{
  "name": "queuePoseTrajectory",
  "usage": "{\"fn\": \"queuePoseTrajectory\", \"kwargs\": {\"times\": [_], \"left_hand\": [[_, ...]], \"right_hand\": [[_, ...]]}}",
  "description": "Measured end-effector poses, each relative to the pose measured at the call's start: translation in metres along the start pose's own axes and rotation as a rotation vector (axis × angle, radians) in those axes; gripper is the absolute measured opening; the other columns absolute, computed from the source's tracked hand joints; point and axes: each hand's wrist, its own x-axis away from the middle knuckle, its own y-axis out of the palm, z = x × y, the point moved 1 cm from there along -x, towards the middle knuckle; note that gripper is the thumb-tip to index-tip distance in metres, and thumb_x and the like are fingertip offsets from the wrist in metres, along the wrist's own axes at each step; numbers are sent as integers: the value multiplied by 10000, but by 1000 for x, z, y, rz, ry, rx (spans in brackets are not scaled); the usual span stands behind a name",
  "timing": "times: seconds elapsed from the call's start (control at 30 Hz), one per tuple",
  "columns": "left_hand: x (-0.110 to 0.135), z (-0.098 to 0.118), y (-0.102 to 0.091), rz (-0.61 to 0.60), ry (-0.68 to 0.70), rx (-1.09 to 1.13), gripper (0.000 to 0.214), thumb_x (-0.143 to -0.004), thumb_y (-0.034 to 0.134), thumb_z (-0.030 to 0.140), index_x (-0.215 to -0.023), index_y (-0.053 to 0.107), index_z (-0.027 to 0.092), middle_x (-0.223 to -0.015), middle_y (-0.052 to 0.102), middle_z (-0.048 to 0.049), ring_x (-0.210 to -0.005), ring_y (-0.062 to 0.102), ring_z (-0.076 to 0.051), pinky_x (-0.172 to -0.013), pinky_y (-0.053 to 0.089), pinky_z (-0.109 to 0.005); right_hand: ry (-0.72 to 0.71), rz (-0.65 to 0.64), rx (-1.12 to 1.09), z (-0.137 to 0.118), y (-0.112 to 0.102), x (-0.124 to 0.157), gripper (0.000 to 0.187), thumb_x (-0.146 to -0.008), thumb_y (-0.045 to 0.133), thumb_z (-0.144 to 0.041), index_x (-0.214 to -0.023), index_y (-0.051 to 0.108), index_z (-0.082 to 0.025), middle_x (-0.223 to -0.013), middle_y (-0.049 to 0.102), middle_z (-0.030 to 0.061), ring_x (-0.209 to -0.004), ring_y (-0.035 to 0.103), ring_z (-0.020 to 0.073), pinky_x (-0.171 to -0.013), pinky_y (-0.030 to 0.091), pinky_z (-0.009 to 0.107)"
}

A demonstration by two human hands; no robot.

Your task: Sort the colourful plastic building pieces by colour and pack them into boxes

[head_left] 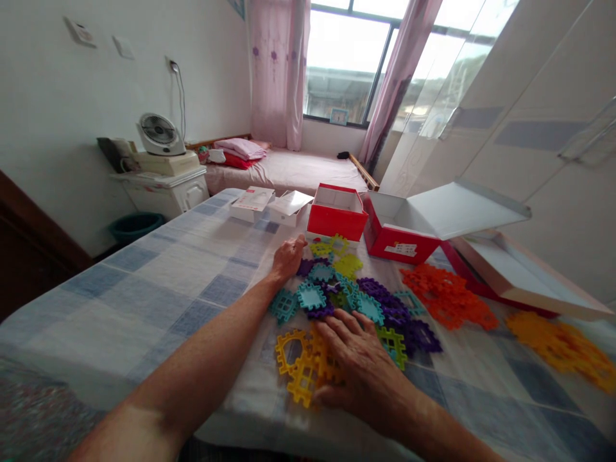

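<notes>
My right hand [359,359] lies palm down over yellow interlocking plastic tiles [303,378], fingers stretched out and thumb apart. Its fingertips reach the edge of a mixed pile. My left hand [289,258] is closed at the pile's far left side, close to the red box; what its fingers hold, if anything, is hidden. Between the hands lie teal tiles [312,296], purple tiles [385,300] and lime-green tiles [347,265], overlapping each other. The tiles have notched edges, and some have cut-out middles. Another green tile [392,346] shows just right of my right hand.
Orange tiles [447,295] and more yellow-orange tiles [568,346] form separate heaps on the right. Along the back stand a red open box [337,218], a larger lidded red box [399,244], a shallow box [524,269] and two white boxes [253,204]. A checked cloth [183,269] covers the table.
</notes>
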Motion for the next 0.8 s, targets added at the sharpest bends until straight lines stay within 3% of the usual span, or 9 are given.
{"fn": "queuePoseTrajectory", "kwargs": {"times": [0.1,0.17,0.3,0.57,0.8], "left_hand": [[0,0,0,-2,2,-5,611,-925,149,440,-961,681,143,-1013,678,-105,-971,600,-221,-878,422,-308],[0,1,0,-2,0,-8,612,-925,147,439,-959,681,141,-1007,679,-104,-961,604,-218,-872,426,-305],[0,1,0,0,7,-11,602,-925,153,435,-949,684,153,-1004,680,-95,-960,604,-210,-868,426,-292],[1,2,-1,6,12,-15,598,-924,157,429,-922,690,157,-992,679,-97,-946,604,-215,-860,428,-302],[1,1,0,4,16,-19,600,-924,157,427,-923,695,162,-984,681,-93,-939,604,-216,-855,429,-304]], "right_hand": [[36,64,-17,-2,-3,-2,484,-823,574,-419,-1251,480,-213,-1233,556,60,-1233,370,239,-1060,178,435],[41,79,-35,-4,-5,-1,513,-806,588,-450,-1244,486,-203,-1214,563,69,-1210,388,241,-1046,215,423],[54,98,-11,-4,-4,0,782,-638,673,-611,-1260,472,-181,-1210,542,105,-1194,384,290,-1026,246,459],[98,134,-67,5,0,-14,507,-647,742,-291,-1101,541,-187,-1057,529,81,-1054,430,250,-930,339,411],[47,175,-86,3,-5,-14,293,-699,672,-179,-946,515,-187,-958,519,44,-942,439,212,-878,358,398]]}}
